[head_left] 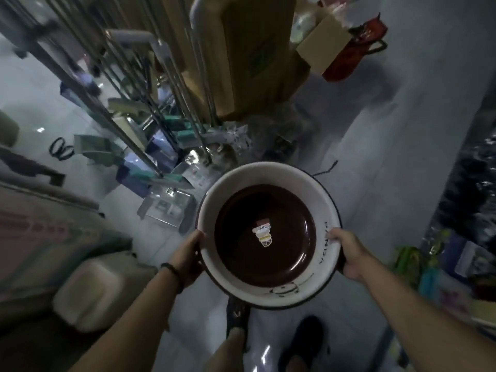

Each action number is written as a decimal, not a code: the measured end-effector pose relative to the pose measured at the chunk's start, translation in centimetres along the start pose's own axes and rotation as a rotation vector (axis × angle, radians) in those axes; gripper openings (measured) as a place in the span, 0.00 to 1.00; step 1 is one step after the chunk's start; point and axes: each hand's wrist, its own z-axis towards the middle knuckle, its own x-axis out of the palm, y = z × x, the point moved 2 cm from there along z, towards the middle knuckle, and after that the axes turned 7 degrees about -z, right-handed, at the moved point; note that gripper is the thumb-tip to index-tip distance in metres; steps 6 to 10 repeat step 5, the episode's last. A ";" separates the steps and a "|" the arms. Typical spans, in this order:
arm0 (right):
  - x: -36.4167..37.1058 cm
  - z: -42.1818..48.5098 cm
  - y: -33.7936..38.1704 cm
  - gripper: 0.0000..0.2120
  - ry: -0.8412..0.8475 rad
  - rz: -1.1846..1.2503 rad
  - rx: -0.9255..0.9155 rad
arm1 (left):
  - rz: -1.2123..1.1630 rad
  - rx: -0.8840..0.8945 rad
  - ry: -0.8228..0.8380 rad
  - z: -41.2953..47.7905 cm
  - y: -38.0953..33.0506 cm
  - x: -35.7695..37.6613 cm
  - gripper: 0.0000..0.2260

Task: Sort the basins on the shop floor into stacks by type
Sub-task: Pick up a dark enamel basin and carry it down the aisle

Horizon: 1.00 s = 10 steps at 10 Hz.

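The white basin point(268, 174) is held in the air above the tiled floor point(375, 170), mouth facing up toward the camera. It is round, so no side is longer than another. Its bottom point(241, 251) is dark brown and glossy, with a small sticker point(264, 233) at the centre. The left hand point(189, 260) grips the basin's left rim and the right hand point(349, 255) its right rim, thumbs on top. Metal poles point(150, 116) and cardboard boxes point(255, 63) stand beyond the basin; a shoe point(303, 342) shows below it.
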 end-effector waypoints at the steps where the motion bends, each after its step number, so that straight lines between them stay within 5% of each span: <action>1: 1.7 4.9 -1.6 0.18 -0.041 -0.047 0.055 | 0.000 0.002 -0.098 3.2 1.6 1.8 0.21; 2: 3.1 8.0 -3.9 0.17 -0.037 -0.112 0.125 | 0.058 -0.017 -0.208 4.9 4.0 3.4 0.14; 5: 2.5 5.6 -4.2 0.12 -0.035 -0.395 0.019 | 0.340 0.058 -0.376 2.8 4.1 4.3 0.24; 10: 2.5 5.6 -4.2 0.12 -0.035 -0.395 0.019 | 0.340 0.058 -0.376 2.8 4.1 4.3 0.24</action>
